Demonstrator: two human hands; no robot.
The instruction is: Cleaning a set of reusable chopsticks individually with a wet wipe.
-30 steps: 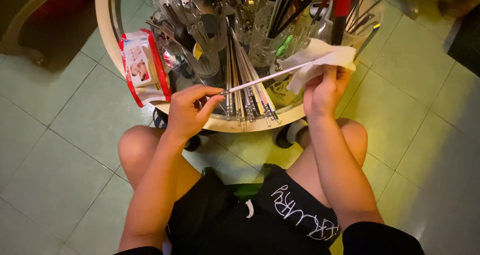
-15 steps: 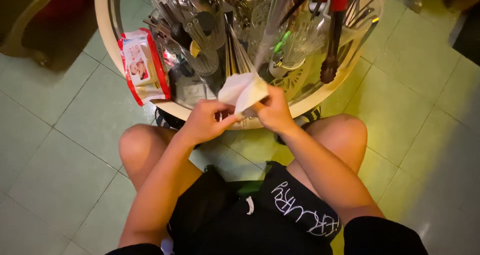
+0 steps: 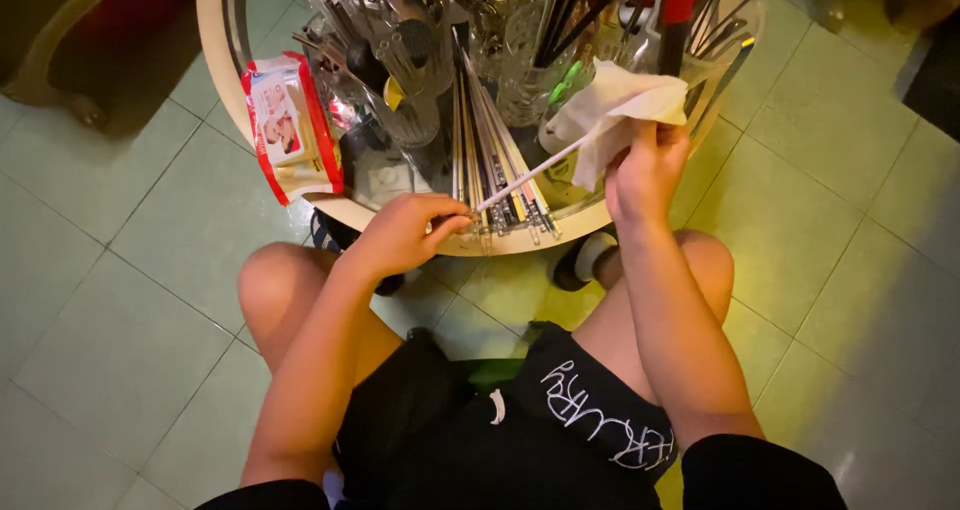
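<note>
I see the left hand (image 3: 405,235) pinching the near end of a thin white stick (image 3: 528,175) at the table rim (image 3: 215,70), while the right hand (image 3: 648,170) grips a white wipe (image 3: 625,110) folded around its far end. The stick's long axis runs from lower centre up toward the upper right. I think a hard pull could bend the stick or knock the crowded glass holders (image 3: 420,80) behind it, though the wrapped tip is hidden.
</note>
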